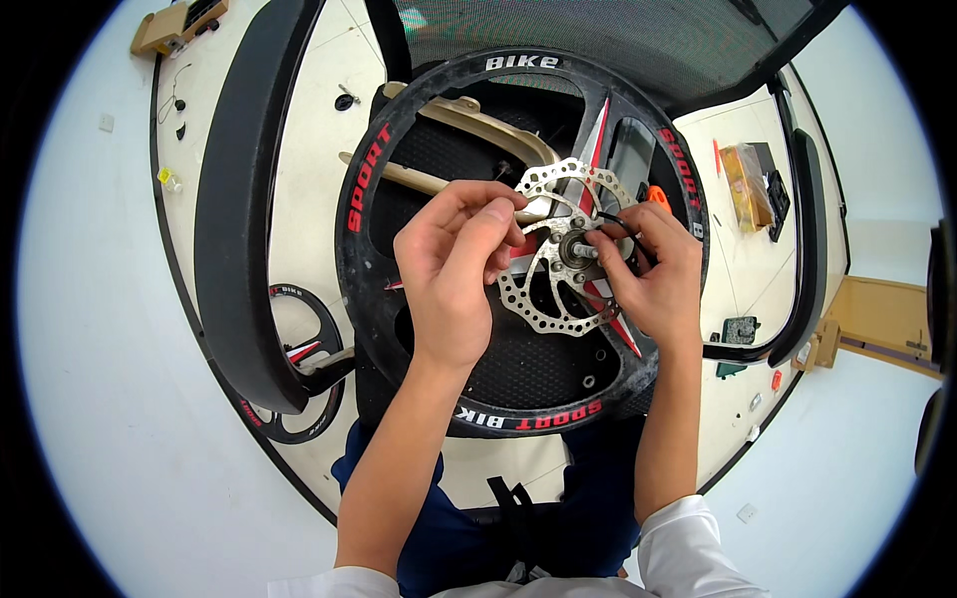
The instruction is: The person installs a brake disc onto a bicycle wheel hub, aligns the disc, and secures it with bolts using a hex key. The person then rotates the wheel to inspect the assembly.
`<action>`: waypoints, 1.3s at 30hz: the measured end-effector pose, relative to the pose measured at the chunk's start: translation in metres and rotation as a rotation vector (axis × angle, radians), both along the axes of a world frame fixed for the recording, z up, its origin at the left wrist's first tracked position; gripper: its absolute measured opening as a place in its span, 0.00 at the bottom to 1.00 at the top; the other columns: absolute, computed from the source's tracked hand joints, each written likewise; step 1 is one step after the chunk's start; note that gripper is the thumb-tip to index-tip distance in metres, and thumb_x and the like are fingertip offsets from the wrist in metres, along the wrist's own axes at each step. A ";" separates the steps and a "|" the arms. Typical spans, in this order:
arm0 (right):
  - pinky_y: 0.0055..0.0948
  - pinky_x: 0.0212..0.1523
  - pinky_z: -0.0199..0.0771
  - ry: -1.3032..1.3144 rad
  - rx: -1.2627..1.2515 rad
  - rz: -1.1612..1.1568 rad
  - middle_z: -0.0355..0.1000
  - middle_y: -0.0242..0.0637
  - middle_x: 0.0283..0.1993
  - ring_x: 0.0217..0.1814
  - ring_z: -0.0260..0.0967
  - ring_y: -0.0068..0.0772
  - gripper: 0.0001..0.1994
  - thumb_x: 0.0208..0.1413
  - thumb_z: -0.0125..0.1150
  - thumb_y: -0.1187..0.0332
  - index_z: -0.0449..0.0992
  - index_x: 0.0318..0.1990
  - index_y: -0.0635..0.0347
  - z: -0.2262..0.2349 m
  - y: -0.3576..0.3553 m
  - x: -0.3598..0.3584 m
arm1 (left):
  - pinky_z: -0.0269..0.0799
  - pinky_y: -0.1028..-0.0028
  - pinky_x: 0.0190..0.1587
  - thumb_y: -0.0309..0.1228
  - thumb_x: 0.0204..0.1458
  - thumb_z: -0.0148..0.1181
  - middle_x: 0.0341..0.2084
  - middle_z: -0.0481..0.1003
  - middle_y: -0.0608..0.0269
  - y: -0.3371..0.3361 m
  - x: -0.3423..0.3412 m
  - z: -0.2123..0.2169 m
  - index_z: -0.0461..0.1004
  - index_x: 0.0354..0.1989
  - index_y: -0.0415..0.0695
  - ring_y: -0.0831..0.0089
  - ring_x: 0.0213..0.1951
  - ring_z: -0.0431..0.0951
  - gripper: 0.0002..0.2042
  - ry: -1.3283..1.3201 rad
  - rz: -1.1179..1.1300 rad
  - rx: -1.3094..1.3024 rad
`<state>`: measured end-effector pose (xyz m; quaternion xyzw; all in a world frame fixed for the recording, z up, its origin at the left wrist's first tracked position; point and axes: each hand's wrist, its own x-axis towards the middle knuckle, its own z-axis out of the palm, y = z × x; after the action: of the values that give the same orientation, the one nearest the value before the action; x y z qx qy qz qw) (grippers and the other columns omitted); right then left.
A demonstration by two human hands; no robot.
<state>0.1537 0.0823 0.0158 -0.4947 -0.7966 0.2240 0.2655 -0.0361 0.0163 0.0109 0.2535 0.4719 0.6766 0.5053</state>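
Observation:
A black bicycle wheel (469,75) with red and white markings lies flat before me. On its middle is a silver disc brake rotor (568,171), perforated round the edge, with the axle end (586,252) sticking up at the hub. My left hand (454,264) is closed in a pinch over the rotor's left side; what its fingertips hold, if anything, is too small to make out. My right hand (658,264) pinches a thin, bent black rod (623,227) by the hub, its fingers partly hiding it.
The wheel rests on a black chair between its left armrest (234,199) and right armrest (812,219). A gold fork-shaped part (488,125) lies beneath the wheel. An orange item (659,197) shows between spokes. On the floor are another wheel (324,329), a yellowish bag (743,184) and cardboard boxes (159,32).

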 end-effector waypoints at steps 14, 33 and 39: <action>0.30 0.35 0.76 0.020 -0.054 0.075 0.77 0.39 0.36 0.34 0.78 0.37 0.08 0.51 0.70 0.77 0.84 0.39 0.67 0.007 -0.001 0.003 | 0.58 0.82 0.27 0.32 0.60 0.56 0.24 0.74 0.66 0.001 0.000 -0.002 0.78 0.40 0.34 0.83 0.25 0.68 0.12 -0.045 0.016 0.018; 0.28 0.29 0.73 0.006 -0.045 -0.010 0.77 0.40 0.33 0.30 0.77 0.35 0.09 0.48 0.74 0.74 0.81 0.36 0.67 0.003 0.000 0.002 | 0.57 0.86 0.25 0.29 0.60 0.57 0.23 0.75 0.68 0.002 0.001 -0.002 0.79 0.39 0.33 0.89 0.24 0.66 0.10 -0.114 0.040 0.066; 0.24 0.27 0.69 0.020 0.001 0.028 0.76 0.39 0.33 0.27 0.72 0.30 0.09 0.48 0.72 0.74 0.80 0.36 0.68 0.000 0.001 0.005 | 0.59 0.80 0.28 0.34 0.60 0.55 0.24 0.74 0.65 0.000 -0.003 -0.001 0.78 0.41 0.34 0.80 0.25 0.68 0.14 -0.016 0.003 0.011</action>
<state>0.1588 0.0831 0.0162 -0.4813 -0.8008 0.2322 0.2703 -0.0391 0.0168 0.0097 0.2500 0.4645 0.6818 0.5069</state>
